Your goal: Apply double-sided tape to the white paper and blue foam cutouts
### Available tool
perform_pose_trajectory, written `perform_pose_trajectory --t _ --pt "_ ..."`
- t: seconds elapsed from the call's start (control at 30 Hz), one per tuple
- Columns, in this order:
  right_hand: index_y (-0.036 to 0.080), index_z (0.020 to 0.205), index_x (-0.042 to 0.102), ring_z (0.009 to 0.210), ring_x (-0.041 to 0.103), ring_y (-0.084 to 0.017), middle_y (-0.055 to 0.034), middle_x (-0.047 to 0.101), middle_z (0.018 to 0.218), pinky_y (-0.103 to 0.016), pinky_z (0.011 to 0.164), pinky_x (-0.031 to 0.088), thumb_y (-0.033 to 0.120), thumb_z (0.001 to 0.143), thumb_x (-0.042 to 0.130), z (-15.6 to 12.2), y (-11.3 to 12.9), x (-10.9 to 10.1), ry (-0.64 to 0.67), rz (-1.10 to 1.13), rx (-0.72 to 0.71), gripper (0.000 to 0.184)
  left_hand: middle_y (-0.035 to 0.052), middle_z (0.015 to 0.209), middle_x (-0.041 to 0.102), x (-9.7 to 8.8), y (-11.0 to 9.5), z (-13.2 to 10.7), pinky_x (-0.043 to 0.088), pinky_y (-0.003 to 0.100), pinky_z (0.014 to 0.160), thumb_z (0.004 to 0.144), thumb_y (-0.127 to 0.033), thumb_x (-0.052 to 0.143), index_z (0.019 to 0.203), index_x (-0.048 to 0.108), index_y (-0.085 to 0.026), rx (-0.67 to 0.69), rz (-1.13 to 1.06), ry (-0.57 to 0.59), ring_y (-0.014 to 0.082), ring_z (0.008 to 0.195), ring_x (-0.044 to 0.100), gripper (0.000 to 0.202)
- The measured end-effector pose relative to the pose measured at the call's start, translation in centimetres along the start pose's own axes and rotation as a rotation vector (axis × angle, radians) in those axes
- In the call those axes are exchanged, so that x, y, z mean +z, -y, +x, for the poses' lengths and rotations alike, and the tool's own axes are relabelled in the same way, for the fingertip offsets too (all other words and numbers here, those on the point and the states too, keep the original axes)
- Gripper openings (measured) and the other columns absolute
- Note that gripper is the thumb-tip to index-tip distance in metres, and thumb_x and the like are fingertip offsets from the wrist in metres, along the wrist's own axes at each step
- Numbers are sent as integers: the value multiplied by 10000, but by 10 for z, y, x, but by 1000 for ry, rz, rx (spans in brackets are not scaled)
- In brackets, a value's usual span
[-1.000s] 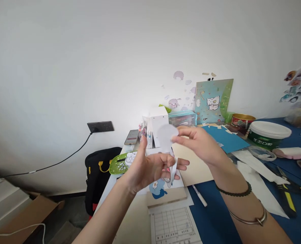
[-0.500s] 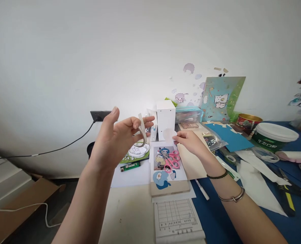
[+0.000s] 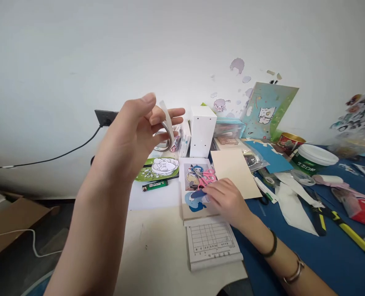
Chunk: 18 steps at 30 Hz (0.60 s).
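My left hand (image 3: 139,127) is raised over the left side of the table. Its thumb and bent fingers hold a roll of tape (image 3: 170,130), with a pale loose end sticking up. My right hand (image 3: 227,199), slightly blurred, is low over a stack of pictures, its fingers pinched on a small dark blue paper cutout (image 3: 198,193). Right beside those fingertips lie pink-handled scissors (image 3: 207,177), on a printed character picture (image 3: 189,183). A light blue cutout (image 3: 196,203) rests just below. The fingers hide part of the scissors and pictures.
Behind stands a white box (image 3: 203,131). A printed form pad (image 3: 211,242) lies in front, and a beige board (image 3: 235,172) to the right. Further right are a lidded tub (image 3: 313,162), white paper scraps (image 3: 295,209) and yellow-black-handled pliers (image 3: 319,220). A green pouch (image 3: 143,173) lies left.
My right hand has come down from beside the white box to the cutouts; the white paper piece it held no longer shows. My left hand still holds the tape, slightly higher in view.
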State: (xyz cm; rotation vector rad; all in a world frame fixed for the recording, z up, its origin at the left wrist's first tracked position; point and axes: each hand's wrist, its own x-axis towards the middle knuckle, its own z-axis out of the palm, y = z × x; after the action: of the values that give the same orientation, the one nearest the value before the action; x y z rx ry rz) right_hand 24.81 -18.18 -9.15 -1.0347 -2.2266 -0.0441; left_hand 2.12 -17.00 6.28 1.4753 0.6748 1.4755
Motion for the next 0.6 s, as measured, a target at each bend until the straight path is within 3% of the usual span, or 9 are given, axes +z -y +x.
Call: perform_pose_trajectory --t 0.2,0.37,0.6 --pt "108 956 658 784 599 -209 -100 707 849 -362 740 434 40 858 516 -29 10 10 -59 -315 -274 186 36 750 594 -8 -8 -4 452 459 930 845 -393 474 592 478 -210 73 16 -61 339 1156 525 312" --pt "125 948 650 775 596 -220 -101 692 824 -380 713 444 66 865 499 -25 5 17 -16 -319 -205 182 23 824 609 -5 -11 -6 458 449 933 856 -377 456 602 477 -207 104 48 -113 333 1175 519 306" --pt "154 1051 618 906 601 -225 -111 672 1011 -393 805 505 108 849 490 -17 8 21 91 -157 -94 243 -18 876 672 11 -4 -5 476 486 907 831 -390 456 580 530 -194 38 134 -10 316 1136 562 327"
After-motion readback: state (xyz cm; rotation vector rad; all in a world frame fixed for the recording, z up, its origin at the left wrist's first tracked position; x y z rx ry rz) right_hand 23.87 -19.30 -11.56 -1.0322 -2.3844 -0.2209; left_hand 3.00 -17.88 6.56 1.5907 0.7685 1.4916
